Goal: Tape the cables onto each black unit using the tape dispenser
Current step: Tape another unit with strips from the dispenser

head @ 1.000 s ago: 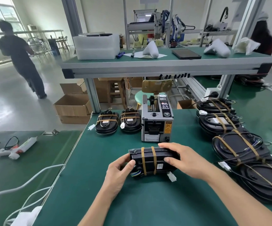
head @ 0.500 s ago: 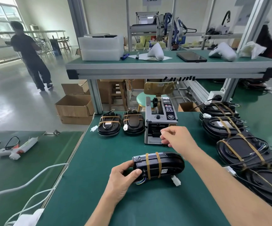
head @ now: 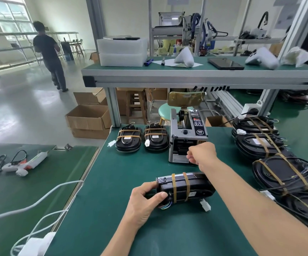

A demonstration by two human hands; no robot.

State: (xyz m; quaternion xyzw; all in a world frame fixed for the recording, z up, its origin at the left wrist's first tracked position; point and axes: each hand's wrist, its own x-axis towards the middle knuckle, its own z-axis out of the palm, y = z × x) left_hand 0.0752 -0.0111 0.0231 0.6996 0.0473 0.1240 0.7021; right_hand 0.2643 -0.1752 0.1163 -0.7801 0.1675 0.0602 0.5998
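Room: factory floor around you, with a person [head: 50,58] in dark clothes standing far off to the left, cardboard boxes [head: 89,119] on the floor and an upper shelf [head: 203,76] crossing in front of you.
Bench: green mat [head: 131,182] under both your arms; a second green table [head: 29,182] sits to your left with a white glue gun [head: 24,163] on it.
Stack on your right: large black units [head: 286,174] with tan tape bands lie in a row along the right edge, the nearest cut off by the frame.
Tape dispenser: grey tape dispenser [head: 187,137] stands upright at the back centre of the mat, its outlet face towards you.
Finished pair: two small taped units [head: 142,140] lie just left of the dispenser, long axes running away from you.
Black unit: black unit [head: 184,187] lies on the mat in front of the dispenser, long axis left to right, two tan tape bands around it, coloured wires at its left end, a white connector [head: 205,206] at its near right.
Your left hand: left hand [head: 145,200] grips the unit's left end, thumb on the near face.
Your right hand: right hand [head: 202,154] is at the dispenser's outlet, fingers curled; it hides the outlet, so you cannot tell whether it pinches tape.
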